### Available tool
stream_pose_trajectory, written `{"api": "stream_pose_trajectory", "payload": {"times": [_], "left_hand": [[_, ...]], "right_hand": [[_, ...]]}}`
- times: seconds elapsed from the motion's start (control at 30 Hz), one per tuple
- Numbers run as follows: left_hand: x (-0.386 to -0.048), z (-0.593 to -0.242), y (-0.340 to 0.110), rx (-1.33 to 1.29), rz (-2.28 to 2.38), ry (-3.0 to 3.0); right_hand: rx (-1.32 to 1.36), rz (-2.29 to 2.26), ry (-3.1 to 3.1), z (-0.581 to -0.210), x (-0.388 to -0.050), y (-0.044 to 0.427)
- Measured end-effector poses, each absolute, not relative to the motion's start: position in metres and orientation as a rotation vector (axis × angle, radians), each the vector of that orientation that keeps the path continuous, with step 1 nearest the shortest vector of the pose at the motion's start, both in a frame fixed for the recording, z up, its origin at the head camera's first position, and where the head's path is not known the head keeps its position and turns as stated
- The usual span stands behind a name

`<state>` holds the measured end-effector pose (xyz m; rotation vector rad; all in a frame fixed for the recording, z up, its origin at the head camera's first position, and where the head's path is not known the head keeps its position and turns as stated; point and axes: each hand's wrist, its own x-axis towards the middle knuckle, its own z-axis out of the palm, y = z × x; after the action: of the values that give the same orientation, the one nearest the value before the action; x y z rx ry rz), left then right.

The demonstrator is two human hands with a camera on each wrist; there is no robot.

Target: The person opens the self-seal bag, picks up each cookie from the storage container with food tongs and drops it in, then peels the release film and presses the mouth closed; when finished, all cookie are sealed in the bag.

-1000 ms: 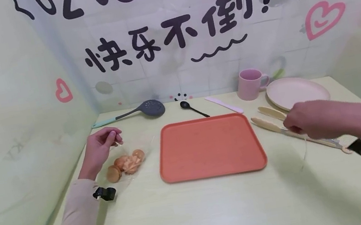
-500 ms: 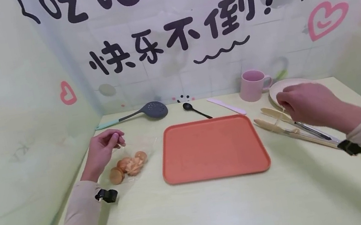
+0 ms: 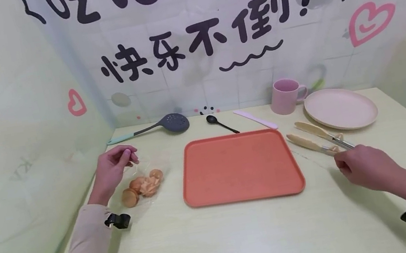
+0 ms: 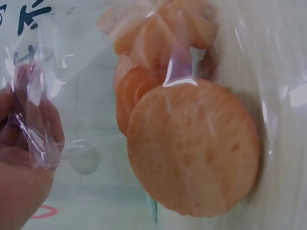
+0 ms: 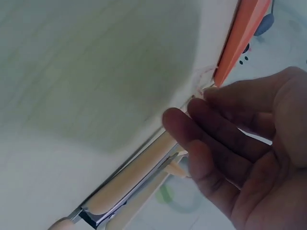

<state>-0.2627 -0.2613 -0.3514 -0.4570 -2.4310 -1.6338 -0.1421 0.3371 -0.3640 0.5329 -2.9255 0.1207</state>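
Note:
My left hand [image 3: 110, 169] pinches the top of a clear plastic bag [image 3: 140, 167] near the table's left side. Several orange-brown cookies [image 3: 130, 197] lie in the lower part of the bag; a ridged, shell-like piece [image 4: 160, 28] shows among them in the left wrist view. On the right, my right hand [image 3: 369, 168] has its fingers curled beside wooden-tipped tongs [image 3: 308, 143], hiding part of their handles. A thin, nearly clear strip [image 3: 302, 154] runs from near the tray toward its fingertips, apparently pinched there; the contact is hard to make out.
An orange tray [image 3: 240, 169] lies mid-table between the hands. Along the back are a slotted skimmer [image 3: 174, 123], a black spoon [image 3: 211, 119], a lilac knife [image 3: 254, 119], a pink mug [image 3: 284, 101] and a pink plate [image 3: 341, 108]. Walls close the left and rear.
My right hand has come from above the plate and tongs down toward the near side, uncovering the plate. The thin strip, which hung below it, now stretches leftward. My left hand stays nearly still.

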Motion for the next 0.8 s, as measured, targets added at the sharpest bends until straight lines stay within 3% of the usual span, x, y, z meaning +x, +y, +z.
{"api": "stream_pose_trajectory", "payload": {"times": [0.5,0.8], "left_hand": [[-0.261,-0.349,-0.259,-0.460,-1.630,-2.415],[-0.262,-0.346,-0.257,-0.468,-1.621,-2.407]], "right_hand": [[0.578,0.167,-3.368,-0.335,-0.148,0.349],[0.770,0.969,-3.464,-0.323,-0.162,0.384]]}}
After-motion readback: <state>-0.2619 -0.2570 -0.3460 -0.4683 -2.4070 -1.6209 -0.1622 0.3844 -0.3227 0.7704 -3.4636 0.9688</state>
